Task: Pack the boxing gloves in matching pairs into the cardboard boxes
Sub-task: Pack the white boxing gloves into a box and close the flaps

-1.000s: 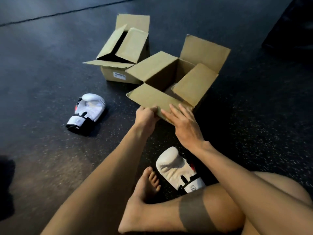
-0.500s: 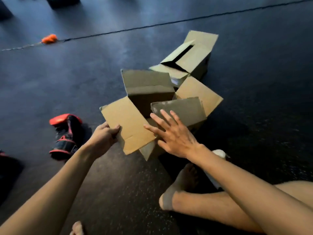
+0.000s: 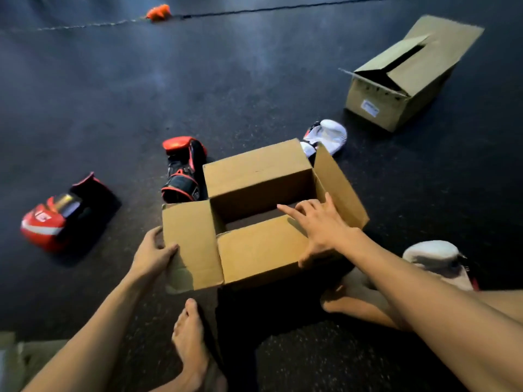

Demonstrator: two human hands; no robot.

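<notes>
An open cardboard box (image 3: 256,179) stands on the floor in front of me, its flaps spread. My left hand (image 3: 152,254) grips the edge of its left flap. My right hand (image 3: 322,226) lies with straight fingers on the near flap by the right wall. A red-and-black boxing glove (image 3: 184,171) lies just left of the box, and a second red glove (image 3: 53,219) lies farther left. One white glove (image 3: 325,135) rests behind the box's far right corner. Another white glove (image 3: 440,261) lies by my right knee.
A second cardboard box (image 3: 402,80) with half-closed flaps sits at the far right. A small orange object (image 3: 158,12) lies on a floor seam at the back. My bare feet (image 3: 192,343) rest on the dark rubber floor below the box.
The box has been pulled closer and turned upright in front of me, away from the second box. My view swung left, and both red gloves and the far white glove came into sight.
</notes>
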